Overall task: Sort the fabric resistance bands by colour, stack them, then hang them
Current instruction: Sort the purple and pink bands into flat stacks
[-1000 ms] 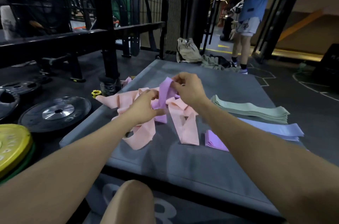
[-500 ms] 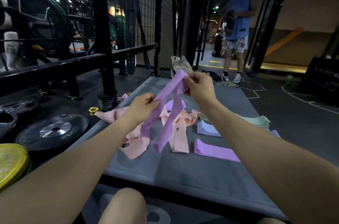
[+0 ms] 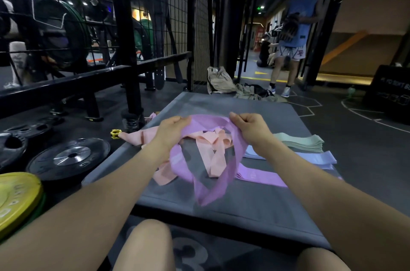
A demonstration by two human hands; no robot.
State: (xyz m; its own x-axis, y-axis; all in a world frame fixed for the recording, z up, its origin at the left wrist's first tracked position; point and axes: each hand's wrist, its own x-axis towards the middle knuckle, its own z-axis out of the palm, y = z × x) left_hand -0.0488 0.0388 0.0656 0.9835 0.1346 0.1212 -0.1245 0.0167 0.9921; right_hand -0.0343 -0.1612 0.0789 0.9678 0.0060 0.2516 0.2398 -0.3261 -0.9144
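Held band: purple flat woven fabric loop band (image 3: 206, 160), raised above the grey padded mat worktop (image 3: 255, 204).
Hands: left hand (image 3: 172, 130) and right hand (image 3: 250, 127) each pinch its upper edge, fingers curled.
Axis: top edge runs left-right; loop sags towards the viewer.
Loose bands: pink tangled fabric bands (image 3: 210, 144) beneath.
Sorted stacks: green (image 3: 299, 141), pale blue (image 3: 317, 157), purple (image 3: 259, 175), flat, at right.

Both hands up: left hand (image 3: 170, 131) and right hand (image 3: 249, 127) grip a purple band (image 3: 208, 179), stretched open as a loop above the pink bands (image 3: 213, 148) tangled on the grey mat (image 3: 255, 211).
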